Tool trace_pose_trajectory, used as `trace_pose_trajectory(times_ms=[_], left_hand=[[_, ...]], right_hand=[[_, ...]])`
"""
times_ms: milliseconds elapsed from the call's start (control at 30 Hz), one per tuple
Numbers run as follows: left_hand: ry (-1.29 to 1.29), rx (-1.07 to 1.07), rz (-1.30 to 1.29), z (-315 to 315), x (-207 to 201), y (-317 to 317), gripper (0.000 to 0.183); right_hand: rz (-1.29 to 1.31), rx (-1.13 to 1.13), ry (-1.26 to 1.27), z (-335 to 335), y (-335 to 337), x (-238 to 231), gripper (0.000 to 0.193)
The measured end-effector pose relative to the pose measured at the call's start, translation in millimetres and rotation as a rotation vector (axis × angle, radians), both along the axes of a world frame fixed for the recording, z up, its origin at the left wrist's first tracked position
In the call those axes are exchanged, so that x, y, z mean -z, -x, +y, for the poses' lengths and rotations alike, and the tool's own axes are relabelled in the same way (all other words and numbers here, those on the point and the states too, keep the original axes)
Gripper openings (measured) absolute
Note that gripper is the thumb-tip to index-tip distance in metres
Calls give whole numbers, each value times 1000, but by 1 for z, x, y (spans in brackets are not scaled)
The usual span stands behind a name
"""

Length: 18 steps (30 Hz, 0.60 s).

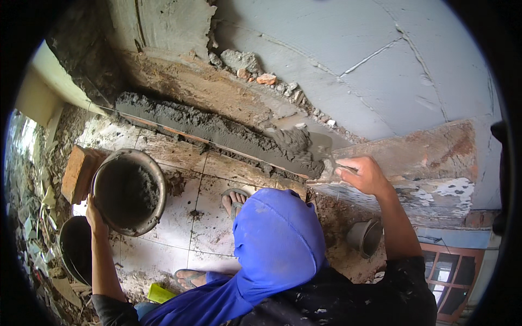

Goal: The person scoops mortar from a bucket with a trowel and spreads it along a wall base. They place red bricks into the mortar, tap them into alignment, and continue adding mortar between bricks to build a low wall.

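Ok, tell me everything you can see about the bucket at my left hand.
The bucket is round and dark, with a thick, grey-smeared rim; it may be plastic, though I can't be sure. Its mouth faces the camera, showing grey mix inside. Your left hand holds its lower-left rim. An orange-brown block is beside it, and pale tiles lie around its right side.

Right grip (360,175) on a trowel (321,143) at centre right, band of wet grey mortar (217,134) across the upper middle, left grip (96,218) holding a round bucket (162,190) at left, blue hood (278,233) at lower centre
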<state>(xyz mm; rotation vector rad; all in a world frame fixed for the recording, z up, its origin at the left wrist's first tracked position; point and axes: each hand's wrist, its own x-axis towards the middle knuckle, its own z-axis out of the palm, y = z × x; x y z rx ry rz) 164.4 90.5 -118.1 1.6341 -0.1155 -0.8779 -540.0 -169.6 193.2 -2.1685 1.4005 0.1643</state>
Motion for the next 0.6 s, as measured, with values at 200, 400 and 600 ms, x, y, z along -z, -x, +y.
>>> trace_pose_trajectory(times_ms=[200, 400, 600], left_hand=[[-64, 45, 1, 6, 24, -24, 63], [-140, 107, -26, 15, 5, -9, 67], [-231, 50, -63, 16, -4, 7, 70]], right_hand=[[891, 27, 115, 4, -5, 23, 33], [879, 276, 113, -17, -15, 71, 30], [737, 91, 123, -43, -83, 144, 29]])
